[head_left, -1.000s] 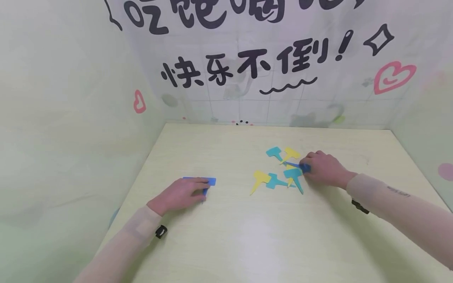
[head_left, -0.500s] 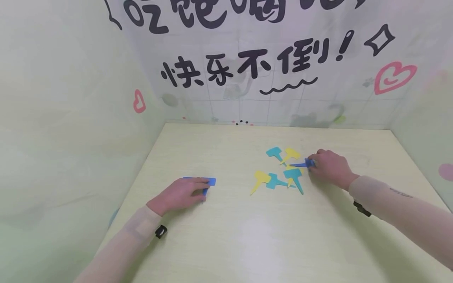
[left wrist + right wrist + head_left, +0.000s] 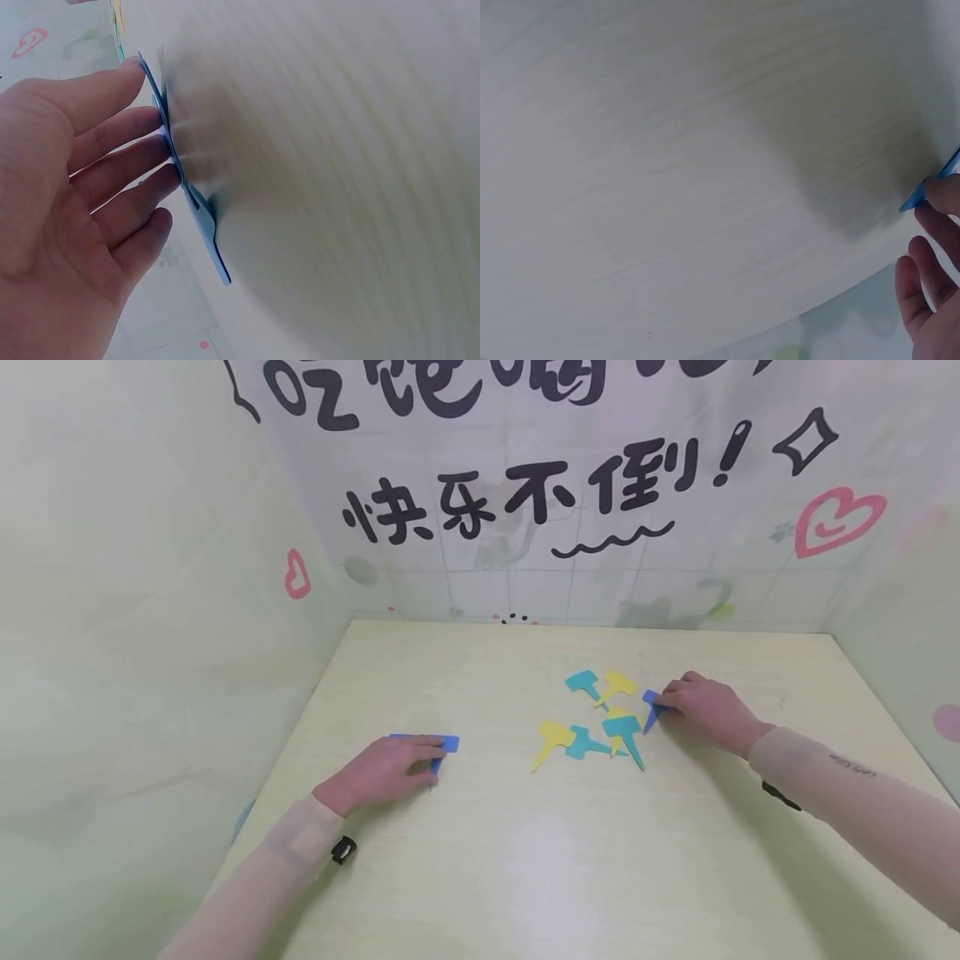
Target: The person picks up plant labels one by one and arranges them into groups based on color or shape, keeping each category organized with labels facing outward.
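One flat blue T-shaped plastic tag (image 3: 652, 716), pinched in my right hand (image 3: 708, 710), has just swung clear of the scattered yellow and teal T-shaped tags (image 3: 622, 727), singled out beside them, while my left hand's (image 3: 381, 771) outstretched fingers touch matching blue tags (image 3: 451, 743).

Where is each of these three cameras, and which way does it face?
Head: worn on the head, facing forward and down over the pale wood-grain table; shows the left hand, left forearm, right hand and right forearm.
Left wrist: on that wrist, facing across the left palm and fingers to a thin, flat blue tag the fingertips touch.
Right wrist: on that wrist, mostly facing the table; at its right edge, part of the right hand pinches a thin blue T-shaped tag.
Shared: head and left wrist both show the left hand.
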